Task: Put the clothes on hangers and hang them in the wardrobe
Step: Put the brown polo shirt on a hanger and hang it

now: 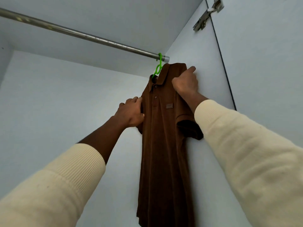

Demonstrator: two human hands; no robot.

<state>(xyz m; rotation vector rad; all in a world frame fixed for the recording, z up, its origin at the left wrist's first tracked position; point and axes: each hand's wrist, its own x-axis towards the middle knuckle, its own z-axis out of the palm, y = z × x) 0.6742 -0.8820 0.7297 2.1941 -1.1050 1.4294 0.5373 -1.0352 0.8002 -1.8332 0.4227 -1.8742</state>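
Observation:
A brown polo shirt (162, 145) hangs on a green plastic hanger (158, 67), whose hook sits over the metal rail (82, 34) at its far right end, close to the wardrobe's right side wall. My left hand (131, 113) grips the shirt's left shoulder and sleeve edge. My right hand (186, 81) holds the shirt's right shoulder, fingers curled over the fabric near the collar. Most of the hanger is hidden inside the shirt.
The wardrobe is pale inside, with a back wall (65, 104) to the left and a side wall (209, 71) on the right. A metal door hinge (206, 15) sits at the upper right. No other garment hangs on the rail.

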